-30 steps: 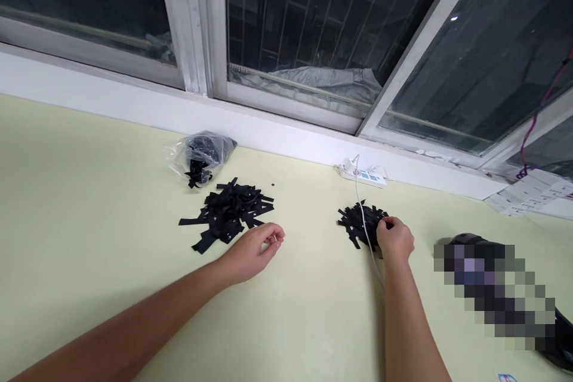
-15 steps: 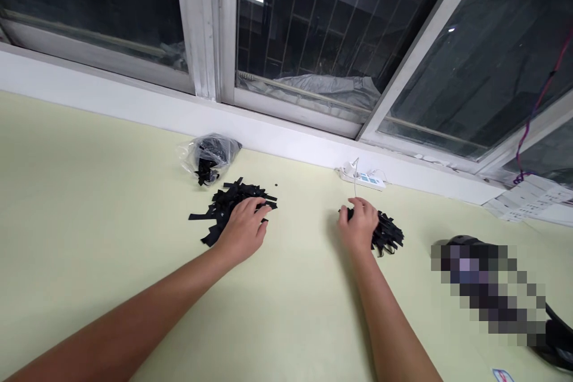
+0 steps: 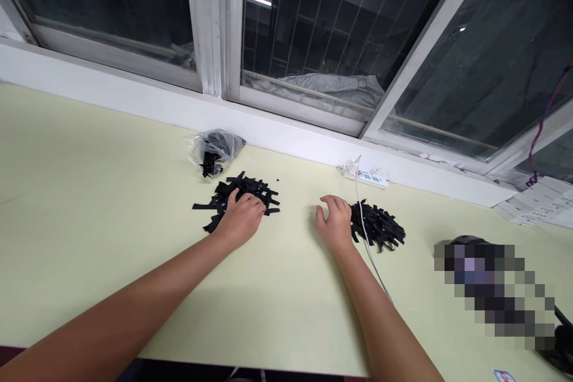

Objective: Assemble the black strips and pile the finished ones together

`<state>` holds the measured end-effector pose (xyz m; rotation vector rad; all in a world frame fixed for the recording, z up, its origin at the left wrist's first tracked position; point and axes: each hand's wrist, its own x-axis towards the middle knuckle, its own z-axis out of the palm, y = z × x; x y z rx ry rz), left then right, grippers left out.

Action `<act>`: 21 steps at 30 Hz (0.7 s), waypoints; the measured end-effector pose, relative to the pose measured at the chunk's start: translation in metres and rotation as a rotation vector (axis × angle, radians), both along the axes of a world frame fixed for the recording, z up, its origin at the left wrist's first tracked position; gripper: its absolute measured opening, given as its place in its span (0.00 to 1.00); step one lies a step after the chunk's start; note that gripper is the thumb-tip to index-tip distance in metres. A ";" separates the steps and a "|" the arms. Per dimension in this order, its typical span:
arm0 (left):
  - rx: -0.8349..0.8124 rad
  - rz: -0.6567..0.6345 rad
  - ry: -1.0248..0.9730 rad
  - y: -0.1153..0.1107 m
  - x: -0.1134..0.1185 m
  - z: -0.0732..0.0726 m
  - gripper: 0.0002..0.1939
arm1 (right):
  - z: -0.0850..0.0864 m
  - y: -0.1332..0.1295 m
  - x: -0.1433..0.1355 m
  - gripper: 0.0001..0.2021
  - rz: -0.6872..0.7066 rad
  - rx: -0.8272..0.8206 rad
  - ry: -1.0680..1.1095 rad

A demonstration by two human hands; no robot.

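A loose pile of short black fabric strips (image 3: 224,190) lies on the left part of the table, some of them bearing small shiny spots. My left hand (image 3: 242,219) is at the pile's near right side with its fingers curled down; one strip's end juts out beside the fingertips, which are hidden. To the right is a second, denser heap of black strips (image 3: 379,225). Just left of that heap, my right hand (image 3: 335,221) has thumb and fingers apart, with nothing visible between them.
A clear plastic bag (image 3: 219,149) with black pieces inside rests by the wall. A white power strip (image 3: 364,176) is at the back, its cable (image 3: 364,233) crossing the right heap. White stacked boxes (image 3: 537,200) and a partly blurred dark object (image 3: 492,286) are on the right.
My right hand has come off the right heap, moving left and uncovering it. My left hand has turned and curled its fingers at the left pile. The view has shifted slightly.
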<state>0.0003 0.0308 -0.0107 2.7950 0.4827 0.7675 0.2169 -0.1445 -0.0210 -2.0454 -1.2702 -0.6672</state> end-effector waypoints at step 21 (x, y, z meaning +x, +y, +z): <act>-0.288 -0.223 -0.274 -0.035 0.017 0.029 0.07 | 0.011 0.027 -0.070 0.19 0.753 0.114 1.321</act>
